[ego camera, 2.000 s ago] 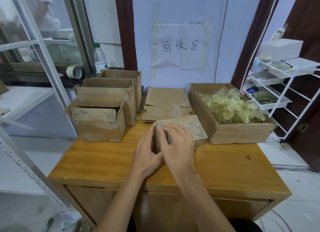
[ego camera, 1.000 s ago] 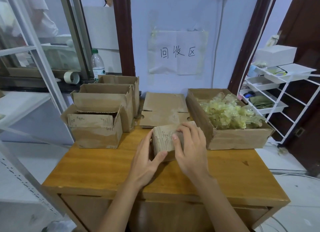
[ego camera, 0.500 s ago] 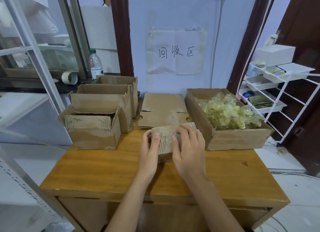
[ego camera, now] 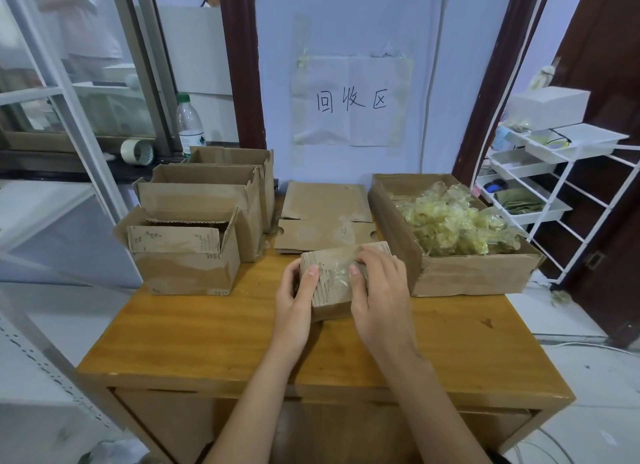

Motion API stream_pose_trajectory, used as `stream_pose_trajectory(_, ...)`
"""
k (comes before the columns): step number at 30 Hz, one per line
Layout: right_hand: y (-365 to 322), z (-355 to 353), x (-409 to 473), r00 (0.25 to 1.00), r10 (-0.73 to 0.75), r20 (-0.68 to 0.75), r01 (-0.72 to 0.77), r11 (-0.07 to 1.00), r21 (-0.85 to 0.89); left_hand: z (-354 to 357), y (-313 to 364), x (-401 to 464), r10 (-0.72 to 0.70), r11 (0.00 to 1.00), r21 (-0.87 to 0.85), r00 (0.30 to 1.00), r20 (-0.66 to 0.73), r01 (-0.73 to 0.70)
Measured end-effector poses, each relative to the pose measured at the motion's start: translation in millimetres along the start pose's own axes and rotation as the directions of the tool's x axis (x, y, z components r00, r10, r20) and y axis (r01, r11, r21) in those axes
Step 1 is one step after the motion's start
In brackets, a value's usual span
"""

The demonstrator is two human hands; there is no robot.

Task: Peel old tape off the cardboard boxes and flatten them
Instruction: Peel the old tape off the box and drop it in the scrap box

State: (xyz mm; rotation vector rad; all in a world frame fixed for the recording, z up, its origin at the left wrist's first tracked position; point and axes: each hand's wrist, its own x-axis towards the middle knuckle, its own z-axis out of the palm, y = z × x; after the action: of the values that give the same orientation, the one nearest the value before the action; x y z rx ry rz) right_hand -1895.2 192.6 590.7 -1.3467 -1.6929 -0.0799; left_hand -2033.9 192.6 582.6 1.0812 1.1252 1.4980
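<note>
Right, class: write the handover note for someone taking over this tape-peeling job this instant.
Left hand grips the small taped box at its left end; right hand holds its right end, thumb on the clear tape.
Done: flattened cardboard behind it; peeled tape wads in the tray box at right.
Left: peel and flatten this box, then the three open boxes at left.

The wooden table [ego camera: 214,339] carries open boxes [ego camera: 187,255] at ten o'clock, flattened cardboard [ego camera: 322,217] at twelve, a tape-filled box [ego camera: 467,276] at two.
</note>
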Motion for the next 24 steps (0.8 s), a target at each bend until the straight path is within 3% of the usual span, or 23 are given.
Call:
stream_pose_trajectory(4,1.6,1.3,-1.2,1.0,-0.03,0.001,0.03,1.0,-0.008,0.2,0.7,-0.9,0.001,1.0,-0.004,1.0,-0.006,-0.001)
stream_pose_trajectory(10,0.8,-0.2,-3.7,0.986,-0.073,-0.152,0.088,0.991,0.097,-0.6,-0.5,-1.8,0.012,1.0,-0.019,1.0,0.001,-0.012)
stream_pose_trajectory(16,-2.8,1.0,-5.2,0.977,-0.06,-0.206,0.09,0.986,0.137,-1.3,-2.4,-0.5,0.021,0.999,-0.033,1.0,0.003,-0.02)
stream_pose_trajectory(24,-3.1,3.5,-7.9,0.975,-0.114,-0.189,0.125,0.991,0.048,-2.9,-5.6,1.3,0.042,0.998,-0.041,0.999,0.013,-0.041)
